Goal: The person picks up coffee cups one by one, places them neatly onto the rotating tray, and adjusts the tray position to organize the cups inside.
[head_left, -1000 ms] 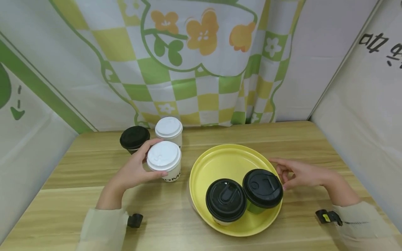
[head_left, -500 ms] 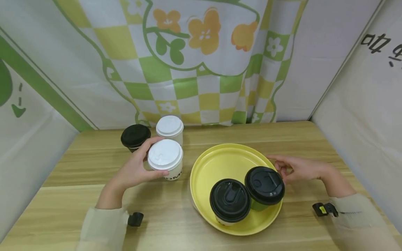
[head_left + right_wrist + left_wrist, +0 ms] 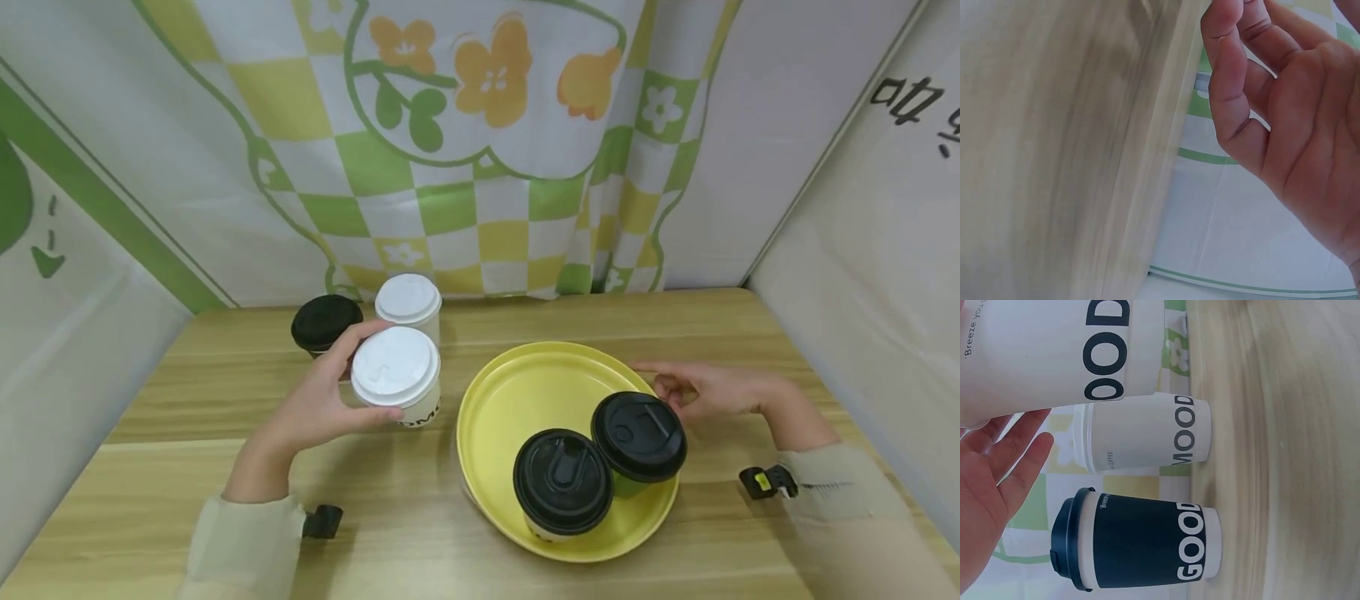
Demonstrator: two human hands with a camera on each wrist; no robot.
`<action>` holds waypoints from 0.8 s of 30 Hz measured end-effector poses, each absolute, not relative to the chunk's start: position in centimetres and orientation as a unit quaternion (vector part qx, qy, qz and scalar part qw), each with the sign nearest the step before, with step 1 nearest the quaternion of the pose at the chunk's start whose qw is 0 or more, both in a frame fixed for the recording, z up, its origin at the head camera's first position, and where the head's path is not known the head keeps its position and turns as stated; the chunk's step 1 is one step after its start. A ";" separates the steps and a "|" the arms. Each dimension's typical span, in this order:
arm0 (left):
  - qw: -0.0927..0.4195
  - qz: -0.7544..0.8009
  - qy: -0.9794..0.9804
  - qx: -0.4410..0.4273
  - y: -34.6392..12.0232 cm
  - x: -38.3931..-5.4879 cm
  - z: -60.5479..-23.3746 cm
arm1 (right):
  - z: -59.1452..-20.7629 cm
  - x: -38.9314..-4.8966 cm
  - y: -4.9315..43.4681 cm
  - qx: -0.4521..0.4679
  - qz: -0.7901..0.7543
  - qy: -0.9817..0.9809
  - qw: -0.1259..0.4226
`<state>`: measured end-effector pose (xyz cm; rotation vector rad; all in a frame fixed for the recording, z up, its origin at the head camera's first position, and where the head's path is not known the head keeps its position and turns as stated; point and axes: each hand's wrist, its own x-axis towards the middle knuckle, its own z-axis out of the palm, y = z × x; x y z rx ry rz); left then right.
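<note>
The left hand (image 3: 318, 398) holds a lidded white cup (image 3: 397, 367) between thumb and fingers, its base off the wooden table (image 3: 405, 517), left of the yellow tray (image 3: 510, 392). The right hand (image 3: 708, 390) is at the tray's right rim, some fingers curled; whether it grips the rim I cannot tell. On the tray's near right part stand a black-lidded cup (image 3: 562, 483) and a green cup (image 3: 640, 437). Beyond the held cup stand a second white cup (image 3: 408, 302) and, farther left, a dark cup (image 3: 1141, 540).
</note>
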<state>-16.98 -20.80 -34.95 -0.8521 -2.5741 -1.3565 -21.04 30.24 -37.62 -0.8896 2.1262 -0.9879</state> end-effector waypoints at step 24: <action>0.050 -0.450 -0.833 -0.317 -19.3 -16.0 -33.4 | -37.6 -23.4 30.0 -0.321 -0.355 0.820 0.313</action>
